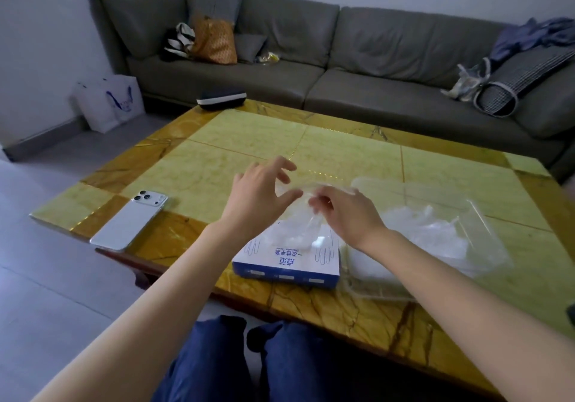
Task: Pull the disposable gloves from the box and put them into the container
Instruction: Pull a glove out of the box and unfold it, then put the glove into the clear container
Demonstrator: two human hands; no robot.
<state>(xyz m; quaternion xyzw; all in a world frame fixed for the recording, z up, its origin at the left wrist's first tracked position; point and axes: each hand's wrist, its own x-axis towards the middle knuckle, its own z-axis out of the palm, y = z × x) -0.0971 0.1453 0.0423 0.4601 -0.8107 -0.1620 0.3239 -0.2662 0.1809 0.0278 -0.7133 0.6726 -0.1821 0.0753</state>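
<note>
At frame centre, the right hand [345, 212] pinches a clear glove [298, 224] rising from the blue-and-white box [289, 261]. The left hand [261, 196] hovers beside it, fingers spread. At right, the clear container [389, 187] holds a heap of crumpled gloves [429, 230].

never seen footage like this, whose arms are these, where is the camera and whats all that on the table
There is no machine here. A person wears one wide-angle camera on the head, so you look down along their own bare arms. The right hand pinches a thin clear glove with its fingers, and the glove rises from the blue-and-white box. The left hand is spread open beside it. On the yellow table, a clear container to the right of the box holds gloves, and a white phone lies to the left. A grey sofa stands behind.
</note>
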